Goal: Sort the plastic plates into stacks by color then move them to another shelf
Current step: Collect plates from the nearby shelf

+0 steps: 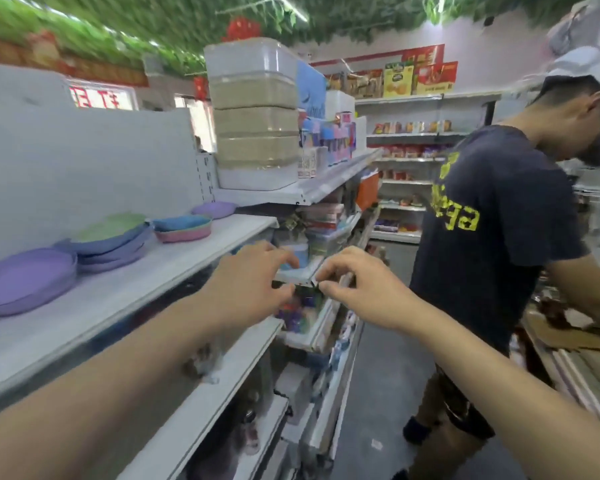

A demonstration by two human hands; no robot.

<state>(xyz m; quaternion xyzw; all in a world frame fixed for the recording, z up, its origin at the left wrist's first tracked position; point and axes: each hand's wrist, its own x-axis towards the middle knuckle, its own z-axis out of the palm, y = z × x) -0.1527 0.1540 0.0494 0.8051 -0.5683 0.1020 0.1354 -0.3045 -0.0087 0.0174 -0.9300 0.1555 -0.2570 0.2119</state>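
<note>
Plastic plates lie on the white shelf (174,271) at my left. A purple stack (25,282) is nearest. Behind it sits a blue-purple stack with a green plate on top (113,233). Farther along is a mixed stack of blue, green and pink plates (182,227), then a lone purple plate (213,209). My left hand (253,282) and my right hand (354,289) hover in the air beyond the shelf's front edge, fingers loosely curled, holding nothing. The frame is blurred by motion.
A person in a dark T-shirt (492,237) stands close on the right in the narrow aisle. Stacked clear storage boxes (253,116) fill the higher shelf ahead. Lower shelves (222,386) below hold small goods.
</note>
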